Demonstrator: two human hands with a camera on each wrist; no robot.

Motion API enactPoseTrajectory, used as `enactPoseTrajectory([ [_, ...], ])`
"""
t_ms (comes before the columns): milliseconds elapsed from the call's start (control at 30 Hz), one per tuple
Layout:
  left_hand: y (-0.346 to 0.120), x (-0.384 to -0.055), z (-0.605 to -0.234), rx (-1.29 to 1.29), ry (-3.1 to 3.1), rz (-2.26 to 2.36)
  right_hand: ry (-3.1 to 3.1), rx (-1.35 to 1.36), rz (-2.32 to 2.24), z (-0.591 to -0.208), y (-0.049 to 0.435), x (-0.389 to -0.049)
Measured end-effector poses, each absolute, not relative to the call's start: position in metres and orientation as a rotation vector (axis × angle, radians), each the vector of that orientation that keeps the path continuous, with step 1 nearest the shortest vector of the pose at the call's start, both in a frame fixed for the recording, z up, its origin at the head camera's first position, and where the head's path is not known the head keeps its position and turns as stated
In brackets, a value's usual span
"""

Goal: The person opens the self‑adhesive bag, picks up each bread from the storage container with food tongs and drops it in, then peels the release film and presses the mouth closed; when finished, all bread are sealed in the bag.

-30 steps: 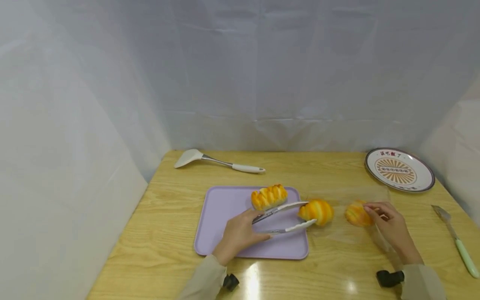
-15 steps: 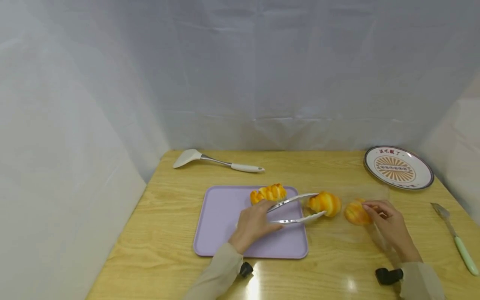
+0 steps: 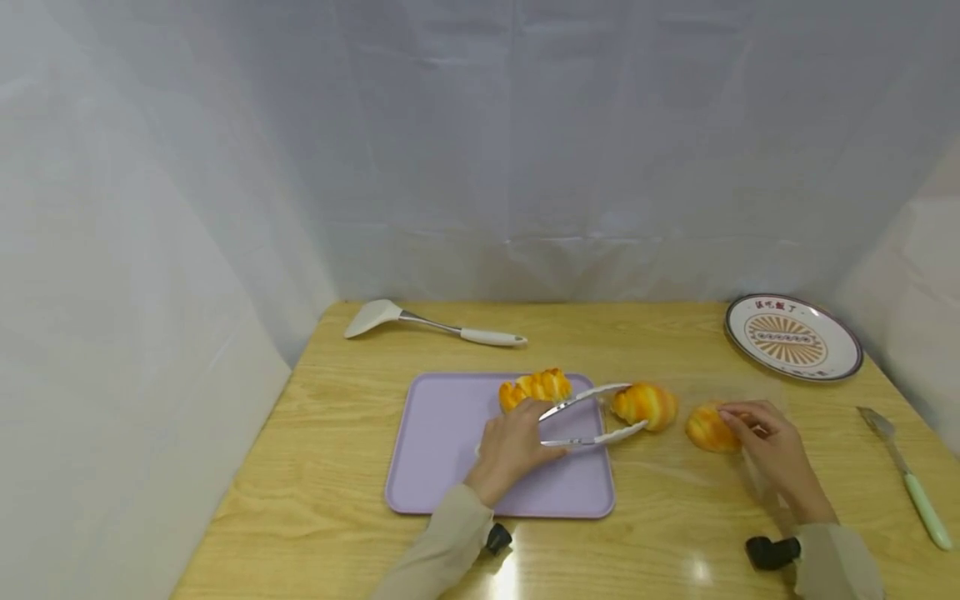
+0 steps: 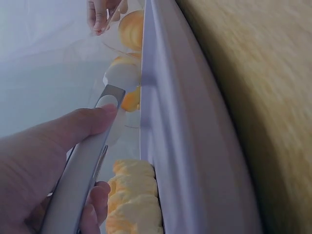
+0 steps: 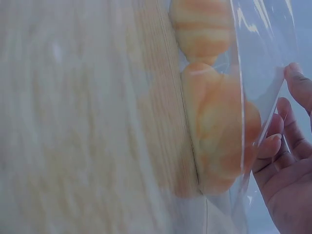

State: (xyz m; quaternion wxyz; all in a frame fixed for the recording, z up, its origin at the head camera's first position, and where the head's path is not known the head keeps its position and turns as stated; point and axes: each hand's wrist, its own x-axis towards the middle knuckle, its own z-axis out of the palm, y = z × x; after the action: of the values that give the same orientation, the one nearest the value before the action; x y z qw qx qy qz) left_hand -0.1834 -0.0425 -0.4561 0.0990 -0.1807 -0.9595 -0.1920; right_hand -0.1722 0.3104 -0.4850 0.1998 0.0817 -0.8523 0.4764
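My left hand (image 3: 512, 448) grips a pair of tongs (image 3: 572, 402) with white tips, its thumb on the metal arm in the left wrist view. The tips stand on either side of a striped orange bread roll (image 3: 647, 407), just past the tray's right edge. A clear plastic bag (image 5: 265, 44) lies to the right, pinched at its edge by my right hand (image 3: 772, 450). Through the plastic shows a second bread roll (image 3: 711, 427), right by those fingers. Another bread, a ridged loaf (image 3: 536, 388), sits on the purple tray (image 3: 438, 450), partly covered by my left hand.
Behind the tray lies a white-handled spatula (image 3: 491, 337). A patterned plate (image 3: 795, 337) stands at the back right, and a green-handled fork-like utensil (image 3: 921, 504) lies along the right side. White sheeting (image 3: 480, 167) surrounds the wooden table (image 3: 300, 517).
My left hand and the tongs have moved right and slightly away, and the striped roll has shifted the same way, nearer the second roll. My right hand has stayed almost in place.
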Motion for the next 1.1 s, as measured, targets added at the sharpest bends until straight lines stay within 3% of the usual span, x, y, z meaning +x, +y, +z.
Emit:
enactPoseTrajectory([
  [667, -0.072, -0.164, -0.440, -0.431, -2.896, -0.692, -2.404, 0.222, 1.317, -0.483, 0.311, -0.172],
  [1100, -0.117, -0.155, -0.444, -0.280, -2.903, -0.869, -2.375, 0.235, 1.328, -0.487, 0.310, -0.173],
])
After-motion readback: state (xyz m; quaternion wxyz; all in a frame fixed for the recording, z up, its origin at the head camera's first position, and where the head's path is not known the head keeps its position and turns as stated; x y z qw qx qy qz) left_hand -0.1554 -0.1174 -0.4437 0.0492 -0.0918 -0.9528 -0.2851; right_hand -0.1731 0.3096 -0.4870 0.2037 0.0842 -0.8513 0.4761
